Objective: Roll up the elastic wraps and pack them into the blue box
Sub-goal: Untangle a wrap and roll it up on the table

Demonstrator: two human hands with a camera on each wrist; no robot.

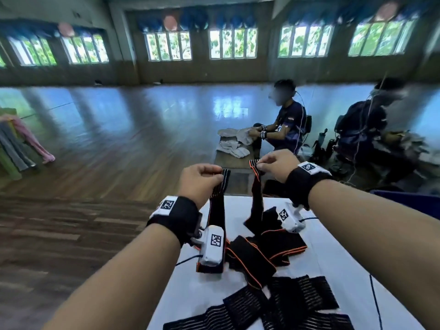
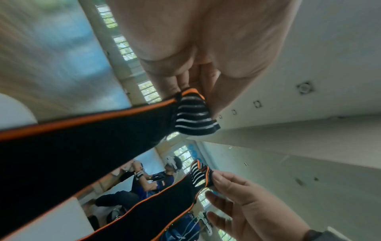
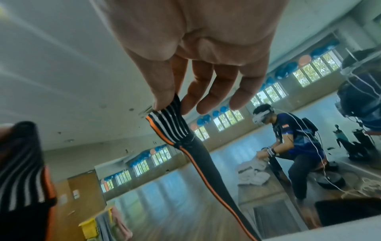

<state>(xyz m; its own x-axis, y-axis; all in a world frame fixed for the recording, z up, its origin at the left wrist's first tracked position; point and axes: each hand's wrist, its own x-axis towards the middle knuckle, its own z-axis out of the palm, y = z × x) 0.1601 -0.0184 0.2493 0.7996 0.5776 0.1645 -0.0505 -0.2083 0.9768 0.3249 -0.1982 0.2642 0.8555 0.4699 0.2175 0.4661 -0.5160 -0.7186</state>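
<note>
My left hand [image 1: 202, 179] pinches the striped end [image 2: 193, 117] of a black elastic wrap with orange edging [image 1: 217, 210], lifted above the white table [image 1: 333, 253]. My right hand [image 1: 273, 164] pinches another striped end [image 3: 167, 124] between thumb and forefinger, its other fingers loosely extended. Both strips [image 1: 257, 198] hang down to a heap of wraps [image 1: 257, 253] on the table; whether they are one wrap or two I cannot tell. A corner of the blue box [image 1: 414, 201] shows at the right, behind my right forearm.
Several black mesh wraps [image 1: 285, 303] lie spread at the table's near edge. A dark cable [image 1: 376, 301] runs along the right side. Beyond the table a person [image 1: 283, 125] kneels folding white cloths [image 1: 233, 148] on a low bench; bags [image 1: 362, 129] stand to the right.
</note>
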